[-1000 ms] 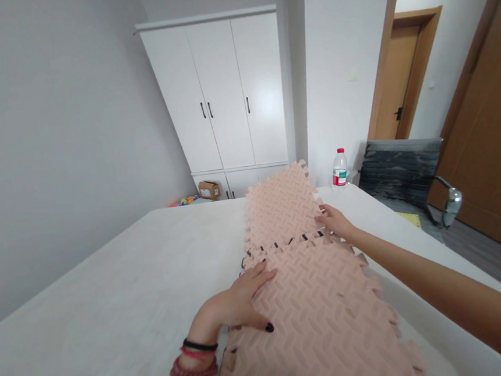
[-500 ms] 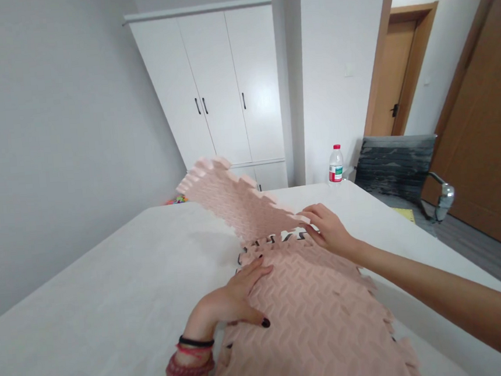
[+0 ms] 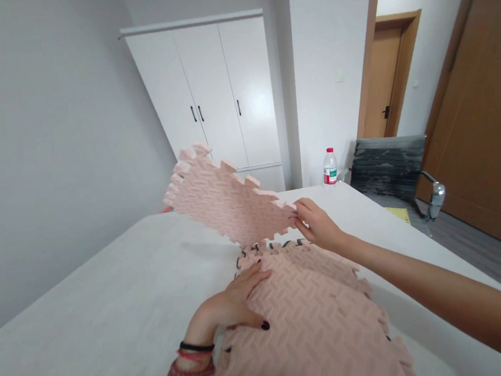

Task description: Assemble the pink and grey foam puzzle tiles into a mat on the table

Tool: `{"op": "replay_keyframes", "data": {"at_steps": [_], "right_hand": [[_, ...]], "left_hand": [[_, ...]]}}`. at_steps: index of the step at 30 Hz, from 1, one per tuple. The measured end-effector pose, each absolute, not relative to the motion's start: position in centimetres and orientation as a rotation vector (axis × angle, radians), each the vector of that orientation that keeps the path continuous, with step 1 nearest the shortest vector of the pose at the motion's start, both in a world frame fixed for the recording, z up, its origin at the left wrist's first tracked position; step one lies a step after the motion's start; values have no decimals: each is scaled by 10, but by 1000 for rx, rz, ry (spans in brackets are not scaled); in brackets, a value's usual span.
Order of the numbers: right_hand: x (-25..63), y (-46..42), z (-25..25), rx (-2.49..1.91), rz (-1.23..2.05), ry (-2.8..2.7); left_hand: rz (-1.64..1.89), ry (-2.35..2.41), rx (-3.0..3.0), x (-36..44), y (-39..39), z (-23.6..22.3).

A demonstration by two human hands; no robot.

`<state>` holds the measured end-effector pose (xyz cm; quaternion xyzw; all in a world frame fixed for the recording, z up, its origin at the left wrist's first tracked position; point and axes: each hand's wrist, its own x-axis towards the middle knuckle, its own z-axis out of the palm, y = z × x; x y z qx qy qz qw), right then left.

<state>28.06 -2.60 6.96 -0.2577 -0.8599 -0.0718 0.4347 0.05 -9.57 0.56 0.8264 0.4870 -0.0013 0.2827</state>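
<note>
Broadest of all, a white counter (image 3: 109, 282), spread beneath the rest. On it, toward the near side, a pink foam puzzle-mat tile with herringbone relief, the lower tile (image 3: 319, 322), lying more or less flat. Just beyond, a matching pink foam tile, the raised tile (image 3: 229, 201), tilted above the counter with the left end high and the near edge close to the lower tile; cannot tell whether touching there.

Judging by look, very light for the size, soft and springy, likely to bend or twist when held by one corner alone. Probably not slippery, thanks to the relief; hard to break, yet apt to tear at the narrow necks. Best taken by the solid margin behind the toothed border, or by two opposite sides to stay level.

On the left side of the lower tile, the left hand (image 3: 238, 300), laid down with fingers spread wide, gripping nothing. At the right corner of the raised tile, the right hand (image 3: 317, 223), fingers narrow, pinching that corner against the thumb.

Smaller again, a red-capped water bottle (image 3: 330, 169) near the counter's far edge, well apart from both hands. Smallest, the interlocking tabs (image 3: 228, 166), too weak-looking to serve as handles.
</note>
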Motion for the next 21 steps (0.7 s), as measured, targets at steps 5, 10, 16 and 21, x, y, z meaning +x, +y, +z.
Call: {"op": "replay_keyframes", "data": {"at_steps": [5, 10, 16, 21], "right_hand": [[270, -47, 77, -502, -285, -2259], [257, -56, 86, -411, -413, -2358], [258, -72, 107, -386, -398, -2235], [248, -91, 133, -438, -149, -2176]], "left_hand": [[24, 1273, 2239, 5, -98, 10], [17, 1285, 2229, 9, -101, 11], [8, 1290, 2257, 9, -99, 9], [31, 1273, 2291, 4, -96, 6]]}}
